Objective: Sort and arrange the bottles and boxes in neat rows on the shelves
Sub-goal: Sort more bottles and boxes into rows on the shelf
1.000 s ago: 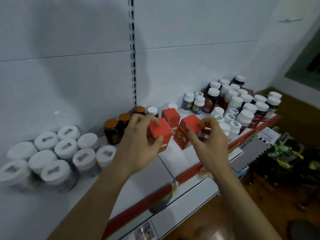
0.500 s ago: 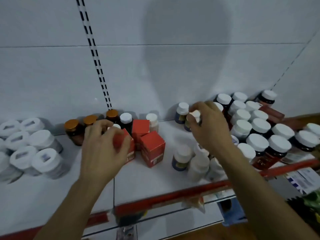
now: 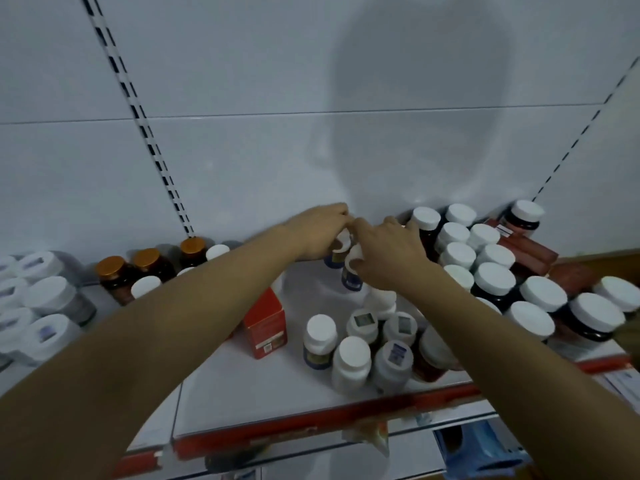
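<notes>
Setting: a retail shop aisle with pharmacy-type stock.

Evidence:
- Gondola shelving with a white back panel.
- One slotted upright runs up the left of the frame, and a second is at far right.
- White shelf with a red edge strip along its front.
- Stock stands in multiples of one item: white-capped dark bottles at right, amber-capped bottles at left, small blue-labelled bottles at lower centre.
- One red box stands beside the blue-labelled bottles.

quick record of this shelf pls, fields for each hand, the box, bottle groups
left hand: grips rear blue-label bottle by the cap
right hand: grips near blue-label bottle by the cap
red box: upright, mid-shelf
gold-capped bottles: row at back left
small white bottles: loose cluster near front edge
shelf: white, red front strip
</notes>
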